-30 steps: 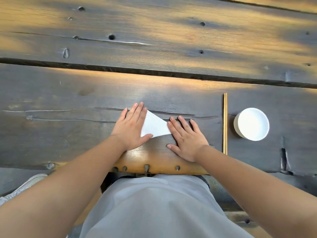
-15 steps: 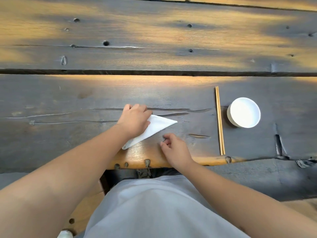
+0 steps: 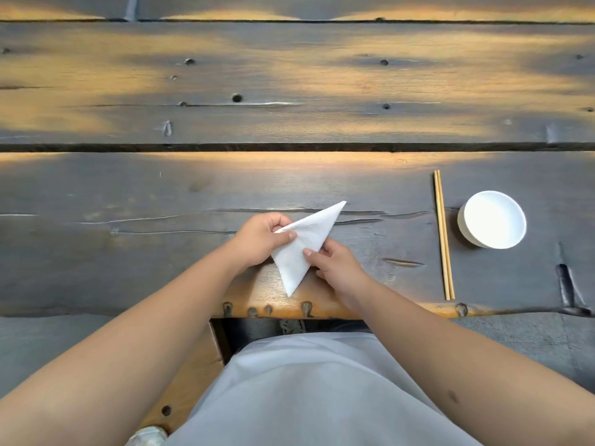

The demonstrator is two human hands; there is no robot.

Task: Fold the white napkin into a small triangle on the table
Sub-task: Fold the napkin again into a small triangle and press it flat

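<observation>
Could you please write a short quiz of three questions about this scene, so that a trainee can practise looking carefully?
1. True or false: both hands hold the white napkin.
2. Which thing lies between the napkin and the white bowl?
A. a spoon
B. a pair of chopsticks
C. a cup
3. Fill in the missing word: the napkin is folded into the shape of a ______.

Key
1. True. The left hand pinches one corner, and the right hand pinches the opposite edge.
2. B. The chopsticks lie side by side on the wooden table, left of the bowl.
3. Triangle.
</observation>
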